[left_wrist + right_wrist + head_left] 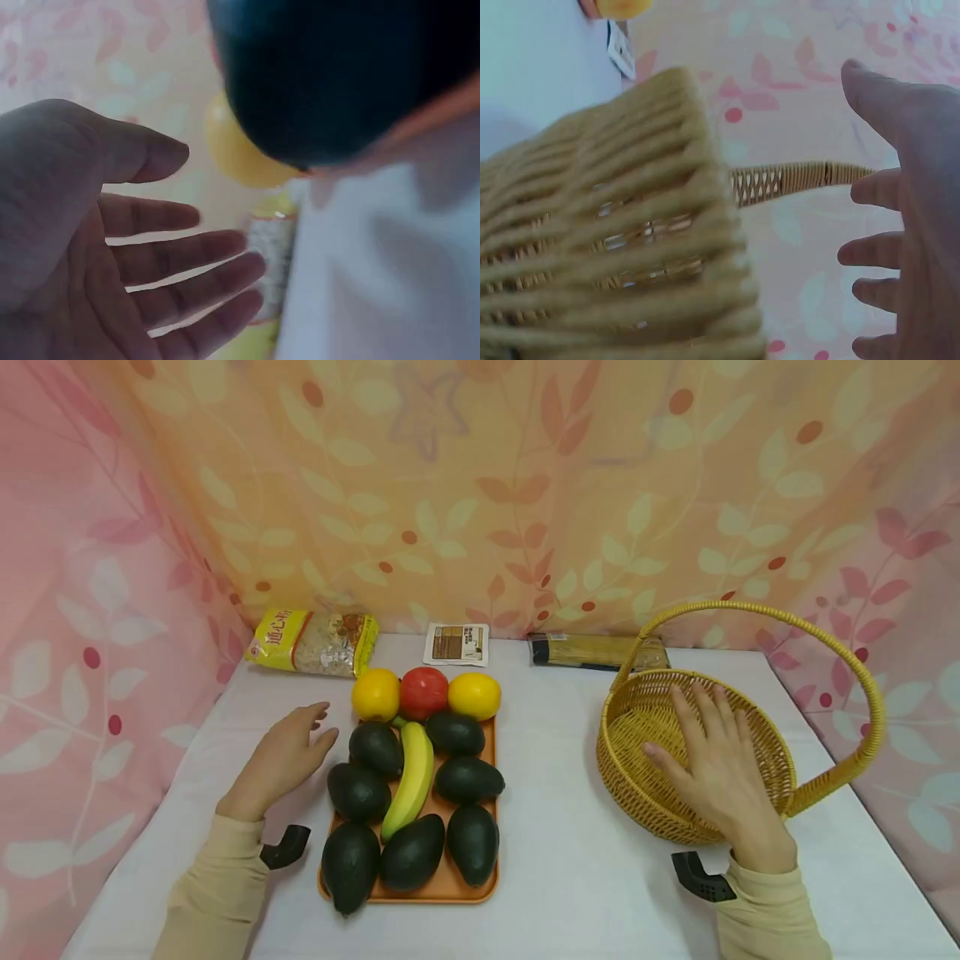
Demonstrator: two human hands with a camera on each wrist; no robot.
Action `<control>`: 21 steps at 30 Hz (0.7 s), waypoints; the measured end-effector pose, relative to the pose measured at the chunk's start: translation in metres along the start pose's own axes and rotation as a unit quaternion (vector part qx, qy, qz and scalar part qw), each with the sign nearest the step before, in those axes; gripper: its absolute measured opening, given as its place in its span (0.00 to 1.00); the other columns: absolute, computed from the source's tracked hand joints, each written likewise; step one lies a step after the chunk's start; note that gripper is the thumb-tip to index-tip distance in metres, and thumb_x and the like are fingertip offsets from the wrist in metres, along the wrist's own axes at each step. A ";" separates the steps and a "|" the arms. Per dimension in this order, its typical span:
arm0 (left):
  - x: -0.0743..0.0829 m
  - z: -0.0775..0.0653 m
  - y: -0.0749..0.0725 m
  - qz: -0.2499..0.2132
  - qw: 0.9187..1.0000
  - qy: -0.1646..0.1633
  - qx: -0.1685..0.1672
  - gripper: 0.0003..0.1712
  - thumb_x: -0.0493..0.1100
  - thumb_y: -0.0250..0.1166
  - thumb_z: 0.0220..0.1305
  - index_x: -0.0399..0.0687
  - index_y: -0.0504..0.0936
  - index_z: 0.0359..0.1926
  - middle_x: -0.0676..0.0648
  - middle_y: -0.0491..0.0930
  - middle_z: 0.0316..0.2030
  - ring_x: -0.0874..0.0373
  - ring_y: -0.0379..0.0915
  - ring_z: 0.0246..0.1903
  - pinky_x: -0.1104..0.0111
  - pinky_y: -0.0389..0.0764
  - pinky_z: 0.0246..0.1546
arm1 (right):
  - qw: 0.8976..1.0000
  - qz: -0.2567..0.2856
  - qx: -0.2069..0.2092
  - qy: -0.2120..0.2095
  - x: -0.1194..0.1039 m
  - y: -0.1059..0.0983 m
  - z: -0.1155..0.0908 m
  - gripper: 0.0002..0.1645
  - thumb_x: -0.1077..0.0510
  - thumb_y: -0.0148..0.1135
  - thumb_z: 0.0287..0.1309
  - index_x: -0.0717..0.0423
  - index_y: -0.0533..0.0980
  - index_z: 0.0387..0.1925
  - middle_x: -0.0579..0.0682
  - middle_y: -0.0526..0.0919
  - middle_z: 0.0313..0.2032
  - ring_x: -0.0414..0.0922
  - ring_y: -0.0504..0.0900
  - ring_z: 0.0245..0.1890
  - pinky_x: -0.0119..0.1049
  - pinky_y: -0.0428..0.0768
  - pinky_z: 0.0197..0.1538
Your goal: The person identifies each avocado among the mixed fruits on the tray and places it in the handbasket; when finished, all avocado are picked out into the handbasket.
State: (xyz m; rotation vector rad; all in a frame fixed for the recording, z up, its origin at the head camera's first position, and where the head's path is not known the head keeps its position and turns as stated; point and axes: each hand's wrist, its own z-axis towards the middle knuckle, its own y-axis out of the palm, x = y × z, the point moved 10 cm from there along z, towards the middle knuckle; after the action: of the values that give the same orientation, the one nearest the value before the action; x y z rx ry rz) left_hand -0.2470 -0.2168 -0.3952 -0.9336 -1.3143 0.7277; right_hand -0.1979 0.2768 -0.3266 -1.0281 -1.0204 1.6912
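My left hand [281, 760] hovers left of an orange tray [457, 893], fingers spread and holding nothing. On the tray lie several dark green avocados [358, 792] around a yellow banana [409, 781]. Two yellow fruits [376, 695] and a red one [423, 693] line its far end. The left wrist view has a dark avocado [315, 82] just beyond the thumb. My right hand [716, 768] is over a wicker basket [611, 760], its fingers extended and nothing in them. In the right wrist view the fingers stand apart from the basket's woven wall [615, 217].
Along the back lie a yellow bag of food [315, 642], a small white packet [456, 644] and a long pack of what looks like noodles [600, 651]. The basket's tall handle [873, 710] arches up on the right. Patterned curtains [480, 493] enclose the white table [555, 827].
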 end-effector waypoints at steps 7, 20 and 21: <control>-0.029 0.004 0.026 -0.137 0.986 -0.041 -0.083 0.22 0.42 0.54 0.69 0.29 0.74 0.57 0.38 0.83 0.39 0.56 0.79 0.33 0.68 0.80 0.35 | 0.989 0.045 0.100 -0.098 -0.047 -0.018 -0.001 0.41 0.36 0.50 0.68 0.61 0.63 0.70 0.66 0.67 0.67 0.63 0.61 0.70 0.51 0.52 0.76; -0.037 0.002 0.055 -0.202 0.964 -0.037 -0.171 0.21 0.43 0.56 0.70 0.35 0.76 0.58 0.39 0.81 0.48 0.53 0.74 0.42 0.66 0.76 0.45 | 0.940 0.142 0.124 -0.283 -0.162 0.007 -0.023 0.22 0.47 0.50 0.71 0.55 0.79 0.54 0.51 0.83 0.51 0.47 0.82 0.49 0.37 0.78 0.53; -0.036 0.003 0.057 -0.202 0.963 -0.035 -0.173 0.21 0.44 0.56 0.70 0.36 0.77 0.58 0.39 0.81 0.48 0.53 0.73 0.42 0.66 0.76 0.45 | 0.938 0.142 0.112 -0.296 -0.170 0.013 -0.026 0.20 0.48 0.53 0.70 0.53 0.79 0.54 0.50 0.82 0.52 0.47 0.82 0.50 0.39 0.79 0.52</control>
State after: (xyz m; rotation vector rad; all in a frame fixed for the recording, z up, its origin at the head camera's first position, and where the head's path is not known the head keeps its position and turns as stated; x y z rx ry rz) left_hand -0.2508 -0.2218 -0.4624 -0.8757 -1.6645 0.2179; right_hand -0.1321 0.1183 -0.3124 -0.5338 -1.0431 2.3793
